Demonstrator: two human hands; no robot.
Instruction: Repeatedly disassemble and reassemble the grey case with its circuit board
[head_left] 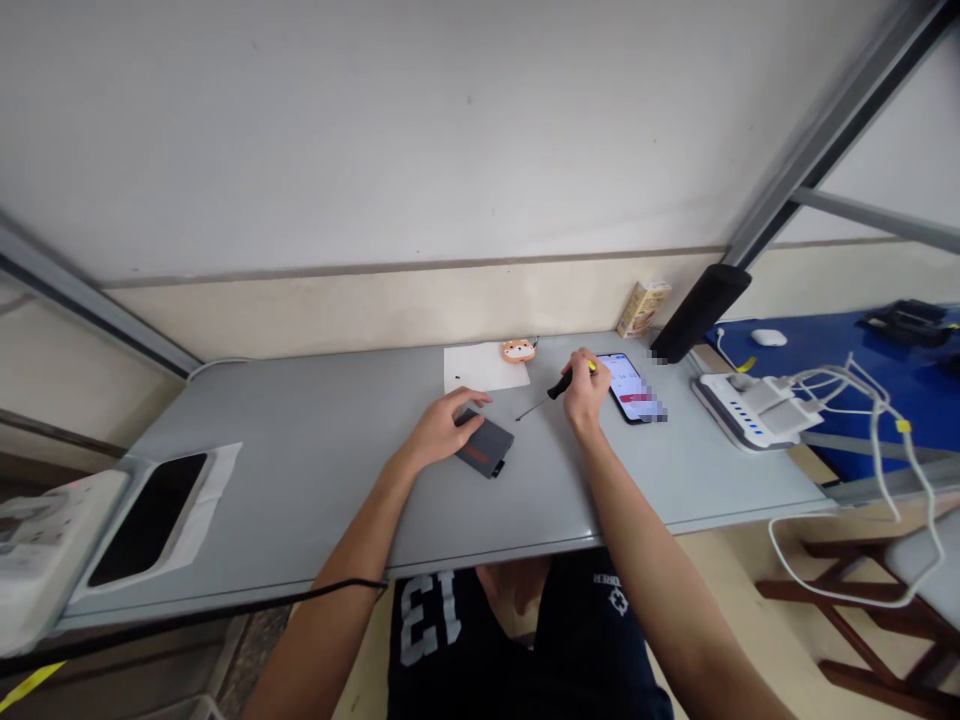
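Note:
My left hand [442, 430] lies at the left end of a dark grey flat rectangular device [484, 445], gripping it with the thumb on its top. The device rests on the grey table [322, 430] and has a reddish-brown strip and a small black piece at its near right corner. In my right hand [585, 390] is a screwdriver [555, 391] with a black and yellow handle. Its thin shaft slants down to the left, and the tip is a short way right of the device. A tiny dark spot shows at the tip; I cannot tell what it is.
Behind the device lies a white paper [476, 372] with a small dark bit and an orange animal-faced case [519, 350]. To the right are a lit phone [630, 388], a small box [643, 308], a black cylinder [701, 312] and a power strip [742, 415]. Another phone [150, 520] lies left.

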